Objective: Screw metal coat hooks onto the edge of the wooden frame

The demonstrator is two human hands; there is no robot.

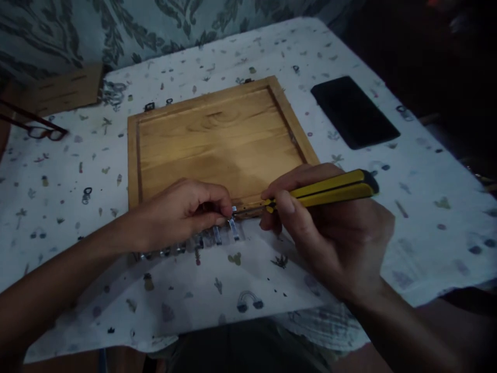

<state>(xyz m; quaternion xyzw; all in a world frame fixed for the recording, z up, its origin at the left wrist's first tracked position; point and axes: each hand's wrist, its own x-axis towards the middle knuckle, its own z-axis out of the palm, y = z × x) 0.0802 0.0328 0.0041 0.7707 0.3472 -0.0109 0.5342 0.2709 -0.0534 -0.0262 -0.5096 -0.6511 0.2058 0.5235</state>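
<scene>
A shallow wooden tray point(217, 132) lies on a white patterned cloth point(58, 207). My right hand point(330, 233) is closed round a screwdriver with a yellow and black handle point(334, 187), its shaft pointing left at the tray's near edge. My left hand point(182, 212) is curled with the fingertips pinched on a small metal piece point(233, 211) where the shaft's tip meets the edge. A clear strip holding several metal bits point(202, 242) lies just under my left hand.
A black phone point(354, 111) lies face up to the right of the tray. Red-framed glasses point(41, 129) rest at the far left. A brown cardboard piece point(64, 90) lies at the back left. Leaf-patterned fabric point(155, 26) hangs behind the table.
</scene>
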